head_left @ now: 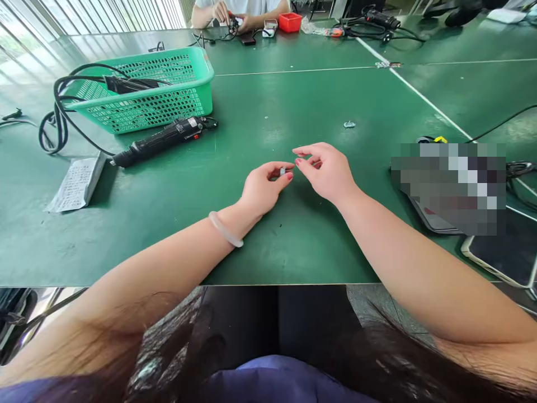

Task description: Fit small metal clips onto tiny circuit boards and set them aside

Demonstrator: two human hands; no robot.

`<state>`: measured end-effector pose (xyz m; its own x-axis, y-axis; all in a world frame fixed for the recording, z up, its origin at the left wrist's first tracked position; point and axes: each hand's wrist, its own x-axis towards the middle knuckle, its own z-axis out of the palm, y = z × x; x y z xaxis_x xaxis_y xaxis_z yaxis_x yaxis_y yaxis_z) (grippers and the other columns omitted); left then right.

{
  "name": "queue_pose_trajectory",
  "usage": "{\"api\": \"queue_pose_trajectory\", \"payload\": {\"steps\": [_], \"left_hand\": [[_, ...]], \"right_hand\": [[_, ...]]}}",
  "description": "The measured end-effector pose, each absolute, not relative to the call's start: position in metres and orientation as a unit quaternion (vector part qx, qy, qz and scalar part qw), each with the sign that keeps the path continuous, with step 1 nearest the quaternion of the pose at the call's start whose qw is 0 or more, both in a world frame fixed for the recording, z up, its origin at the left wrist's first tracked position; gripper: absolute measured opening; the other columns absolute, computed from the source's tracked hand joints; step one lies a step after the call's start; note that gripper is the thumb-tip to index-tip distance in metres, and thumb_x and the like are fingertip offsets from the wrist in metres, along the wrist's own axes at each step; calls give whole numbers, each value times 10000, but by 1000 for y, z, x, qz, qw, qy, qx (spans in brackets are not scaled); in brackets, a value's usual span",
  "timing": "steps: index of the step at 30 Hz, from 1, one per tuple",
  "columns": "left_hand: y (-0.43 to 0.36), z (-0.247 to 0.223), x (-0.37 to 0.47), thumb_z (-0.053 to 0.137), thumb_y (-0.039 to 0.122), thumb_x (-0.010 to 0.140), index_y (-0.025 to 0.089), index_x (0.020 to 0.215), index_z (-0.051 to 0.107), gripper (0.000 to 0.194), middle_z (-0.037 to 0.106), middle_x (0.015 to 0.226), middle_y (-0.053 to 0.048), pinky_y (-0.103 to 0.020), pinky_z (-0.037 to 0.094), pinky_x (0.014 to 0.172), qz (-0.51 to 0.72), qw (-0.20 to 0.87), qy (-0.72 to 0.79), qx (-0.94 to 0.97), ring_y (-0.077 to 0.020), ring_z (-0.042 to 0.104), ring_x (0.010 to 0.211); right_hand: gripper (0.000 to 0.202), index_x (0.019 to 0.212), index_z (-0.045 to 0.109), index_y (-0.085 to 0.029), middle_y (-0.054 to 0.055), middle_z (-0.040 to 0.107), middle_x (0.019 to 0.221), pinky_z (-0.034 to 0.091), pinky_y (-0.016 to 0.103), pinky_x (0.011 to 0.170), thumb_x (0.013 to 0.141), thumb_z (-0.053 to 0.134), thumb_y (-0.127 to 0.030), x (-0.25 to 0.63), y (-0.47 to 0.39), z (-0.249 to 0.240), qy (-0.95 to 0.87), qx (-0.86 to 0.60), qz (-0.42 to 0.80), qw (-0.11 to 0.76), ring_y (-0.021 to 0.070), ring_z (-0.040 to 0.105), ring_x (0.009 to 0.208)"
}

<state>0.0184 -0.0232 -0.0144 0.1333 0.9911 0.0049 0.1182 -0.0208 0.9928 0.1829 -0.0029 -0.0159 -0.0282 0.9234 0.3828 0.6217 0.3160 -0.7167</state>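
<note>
Over the middle of the green table [251, 140], my left hand [265, 187] pinches a small whitish piece [282, 171] between thumb and fingertips. Close to its right, my right hand [327, 168] has thumb and index finger nearly together; whatever they hold, if anything, is too small to make out. A narrow gap separates the two hands' fingertips. Farther back on the right lies a small light-coloured part [349, 125], touched by neither hand. The left wrist wears a pale bangle.
At left are a green basket [159, 103] with cables, a black electric screwdriver [165, 140] and a written paper block [78, 182]. A blurred-out item and a dark tablet-like device [507, 254] are at right. Across the table, a person's hands work near a red box [290, 22].
</note>
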Motion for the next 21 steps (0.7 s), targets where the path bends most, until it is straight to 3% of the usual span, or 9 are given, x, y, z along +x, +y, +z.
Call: {"api": "queue_pose_trajectory", "payload": {"steps": [4, 8, 11, 14, 17, 21], "left_hand": [[-10, -17, 26, 644, 137, 886, 143, 1062, 706, 187, 763, 1032, -68, -292, 474, 1023, 500, 574, 432, 483, -148, 677, 1071], [-4, -17, -1, 646, 215, 917, 172, 1106, 697, 201, 745, 1131, -62, -290, 448, 1061, 538, 588, 432, 423, -134, 672, 1096], [-2, -14, -12, 627, 232, 936, 195, 1144, 686, 220, 734, 1171, -51, -266, 470, 991, 542, 588, 453, 395, -111, 677, 1020], [0, -11, -10, 617, 192, 937, 201, 1135, 683, 209, 746, 1098, -35, -241, 481, 912, 529, 592, 466, 391, -81, 661, 885], [0, -12, -7, 608, 132, 929, 173, 1057, 691, 158, 739, 980, -30, -246, 491, 898, 506, 617, 465, 384, -64, 627, 775], [-1, -12, -6, 583, 63, 914, 134, 997, 691, 153, 713, 964, -44, -279, 510, 955, 492, 637, 457, 378, -67, 636, 776]], "right_hand": [[271, 1073, 792, -156, 80, 750, 992, 508, 366, 800, 873, 615, -203, 198, 6, -17, -653, -595, 200, 423, 168, 603, 729], [224, 1005, 815, -194, 50, 729, 817, 481, 370, 737, 857, 662, -265, 200, 6, -15, -663, -615, 243, 350, 183, 597, 704], [222, 981, 823, -216, 32, 697, 754, 468, 361, 693, 794, 749, -308, 194, 2, -15, -692, -613, 248, 289, 177, 573, 671], [239, 975, 820, -235, 39, 724, 861, 483, 359, 717, 751, 788, -312, 187, -2, -18, -747, -556, 224, 288, 182, 595, 733], [168, 948, 816, -253, 40, 738, 874, 495, 377, 781, 799, 742, -272, 180, -3, -22, -791, -514, 187, 273, 212, 624, 840], [145, 763, 792, -259, 26, 732, 792, 481, 387, 820, 833, 683, -194, 173, -3, -22, -807, -509, 171, 245, 228, 624, 890]]}}
